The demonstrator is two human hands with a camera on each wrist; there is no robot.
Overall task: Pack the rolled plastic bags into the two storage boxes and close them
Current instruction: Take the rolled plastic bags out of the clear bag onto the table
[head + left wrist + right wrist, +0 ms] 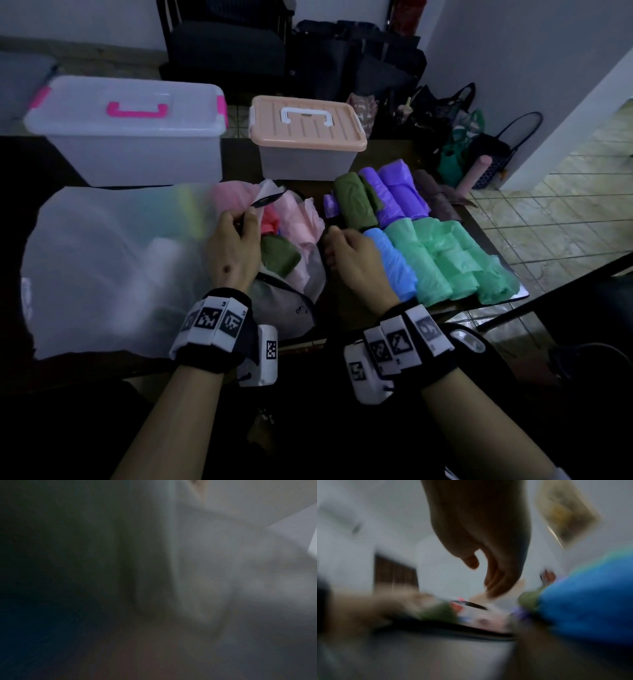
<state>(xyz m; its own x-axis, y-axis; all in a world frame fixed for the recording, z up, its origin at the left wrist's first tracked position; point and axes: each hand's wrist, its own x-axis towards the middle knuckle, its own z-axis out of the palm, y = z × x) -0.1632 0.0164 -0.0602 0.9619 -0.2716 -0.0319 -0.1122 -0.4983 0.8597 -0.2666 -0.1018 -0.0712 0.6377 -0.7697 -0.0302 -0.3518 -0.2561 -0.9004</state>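
The left hand (233, 250) was curled, pinching the dark-trimmed rim of a clear zip bag (284, 274) that held pink and olive rolls, its wrist lying over a large frosted bag (102, 267) at nine o'clock. The right hand (352, 257) hovered palm down at three o'clock of that, fingers loosely curled and holding nothing, just beside the blue roll (390, 263), with the green rolls (455, 263) and purple rolls (400, 192) spread toward two o'clock. Both storage boxes stood lidded at twelve o'clock, the pink-handled box (130, 137) left of the peach-lidded box (305, 137).
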